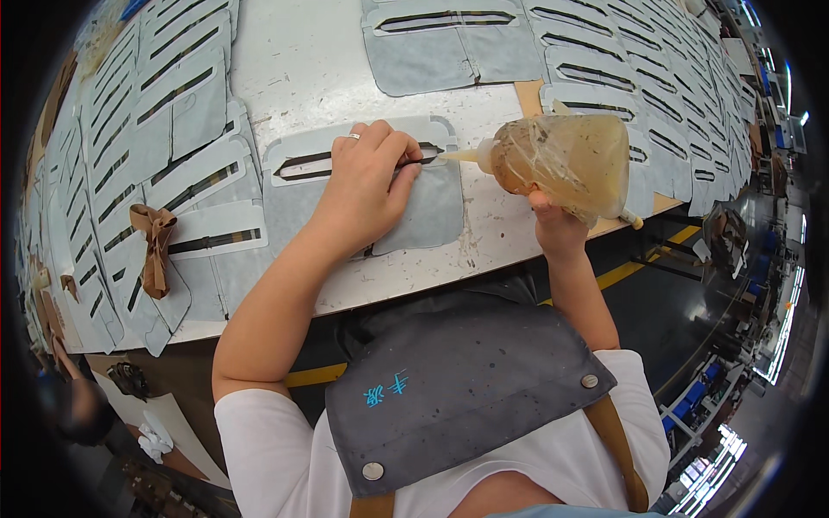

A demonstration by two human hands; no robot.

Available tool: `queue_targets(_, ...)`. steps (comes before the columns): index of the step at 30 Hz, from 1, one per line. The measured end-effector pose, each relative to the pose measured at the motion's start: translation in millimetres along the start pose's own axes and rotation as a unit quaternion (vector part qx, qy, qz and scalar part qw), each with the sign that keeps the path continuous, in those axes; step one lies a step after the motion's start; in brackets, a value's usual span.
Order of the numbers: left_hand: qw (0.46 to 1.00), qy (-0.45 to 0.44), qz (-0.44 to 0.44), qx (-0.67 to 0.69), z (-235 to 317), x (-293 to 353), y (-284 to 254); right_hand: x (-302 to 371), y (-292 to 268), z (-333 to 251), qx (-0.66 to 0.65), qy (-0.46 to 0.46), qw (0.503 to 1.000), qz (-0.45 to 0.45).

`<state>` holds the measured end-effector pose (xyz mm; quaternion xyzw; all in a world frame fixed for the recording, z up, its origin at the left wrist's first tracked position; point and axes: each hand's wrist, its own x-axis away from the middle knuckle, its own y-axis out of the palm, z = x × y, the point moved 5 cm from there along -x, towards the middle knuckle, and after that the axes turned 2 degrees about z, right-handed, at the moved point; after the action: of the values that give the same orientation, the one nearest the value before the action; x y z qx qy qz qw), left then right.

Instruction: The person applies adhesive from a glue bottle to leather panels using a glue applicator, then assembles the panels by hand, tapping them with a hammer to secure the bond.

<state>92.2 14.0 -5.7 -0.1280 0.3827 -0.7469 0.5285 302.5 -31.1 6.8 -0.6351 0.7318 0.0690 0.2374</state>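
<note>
Flat on the table in front of me lies a grey leather-like panel (432,211) with a long dark slot (302,167) inside a pale frame. My left hand (370,177), a ring on one finger, rests over the slot. Its thumb and fingertips pinch the slot's edge near the right end. My right hand (560,226) is closed round a squeeze bottle (570,164) from below. The bottle is tilted on its side, cloudy, stained, with amber liquid inside. Its narrow nozzle (459,155) points left, its tip at the slot's right end, close to my left fingertips.
Overlapping slotted panels (186,112) cover the table's left side. More rows (639,69) spread across the far right. A crumpled brown piece (155,246) lies on the left panels. The table's front edge (380,298) runs close to my apron (466,388).
</note>
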Motion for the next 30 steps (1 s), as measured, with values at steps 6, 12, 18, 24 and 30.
queue_targets(6, 1.000, 0.003, 0.004, -0.001, 2, 1, 1, -2, 6, -9, 0.050, -0.047, 0.998, 0.009)
queue_targets(12, 1.000, 0.000, 0.009, 0.003, -3, 3, 2, -3, 5, -1, 0.039, -0.049, 0.997, -0.033)
queue_targets(18, 1.000, 0.015, 0.010, 0.009, 1, 0, 1, -2, -13, 7, -0.045, -0.009, 0.999, 0.024)
queue_targets(24, 1.000, 0.014, 0.008, 0.008, -1, 1, 1, -28, -16, 11, -0.255, 0.149, 0.952, 0.083)
queue_targets(30, 1.000, 0.022, 0.011, 0.002, 1, 0, 2, -23, -2, 4, -0.095, 0.043, 0.994, 0.033)
